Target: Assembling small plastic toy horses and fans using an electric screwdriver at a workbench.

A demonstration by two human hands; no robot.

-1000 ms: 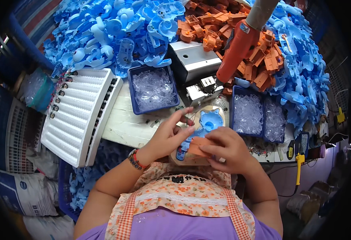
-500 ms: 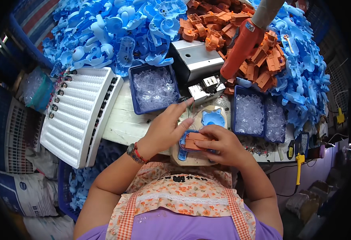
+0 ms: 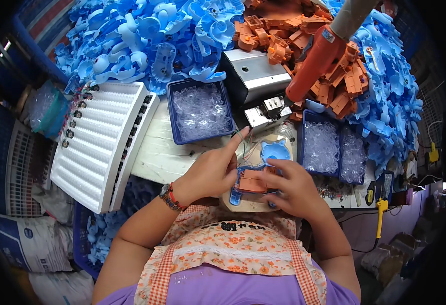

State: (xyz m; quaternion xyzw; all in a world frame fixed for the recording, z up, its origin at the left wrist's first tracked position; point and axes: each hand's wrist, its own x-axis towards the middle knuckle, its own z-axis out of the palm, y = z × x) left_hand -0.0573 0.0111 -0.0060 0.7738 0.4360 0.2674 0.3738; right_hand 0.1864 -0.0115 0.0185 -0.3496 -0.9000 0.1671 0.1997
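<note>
A light blue plastic toy shell [image 3: 275,151] with a rounded, eared end lies on a pale work block [image 3: 228,202]. In the shell's body sits an orange plastic box [image 3: 251,181]. My right hand [image 3: 296,188] grips this box at its right end, fingers on top and thumb nearer me. Above and left of the box, my left hand [image 3: 208,173] points its index finger at thin wires [image 3: 243,145]. Its thumb is apart from that finger, and the other fingers are curled beneath. Whether the fingertip touches the wires is unclear.
Blue bins [image 3: 174,137] of clear plastic pieces flank the block. Behind it stand a metal-cased device [image 3: 261,76] and an orange-red tube [image 3: 314,63]. Heaps of blue shells [image 3: 131,46] and orange boxes [image 3: 342,86] rise at the back. Stacked white trays [image 3: 101,147] lean at the left.
My left thumb has drawn back from the wires, with the index finger still stretched out. My right fingers have lifted and spread somewhat over the orange box. The whole view has shifted slightly.
</note>
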